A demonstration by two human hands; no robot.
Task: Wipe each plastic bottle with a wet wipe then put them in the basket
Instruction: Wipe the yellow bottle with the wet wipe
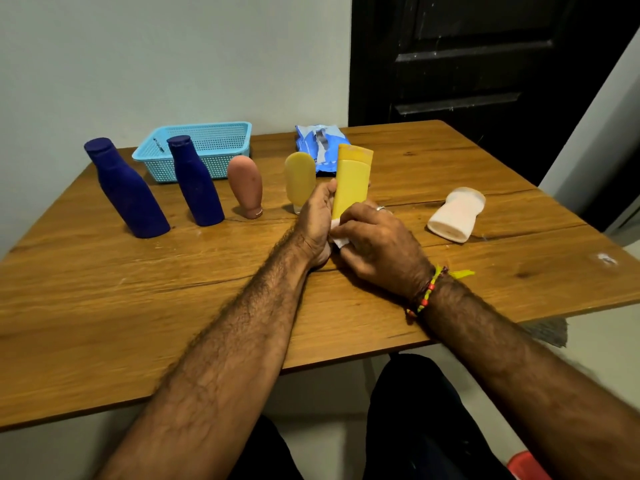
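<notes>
My left hand point(316, 220) grips a tall yellow bottle point(352, 178), held upright over the table's middle. My right hand point(375, 242) presses a white wet wipe point(337, 233) against the bottle's lower end; only a small corner of the wipe shows. Two dark blue bottles point(126, 190) point(194, 181) stand at the left, then a pink bottle point(245, 185) and a pale yellow bottle point(299, 178), both standing cap down. A white bottle point(455, 214) lies on its side at the right. The light blue basket point(204, 133) sits at the back left, behind the blue bottles, with nothing visible inside.
A blue pack of wet wipes point(318, 143) lies at the back, behind the held bottle. The wooden table point(138, 306) meets a grey wall at the back and left. A dark door stands behind the right corner. My knees show below the near edge.
</notes>
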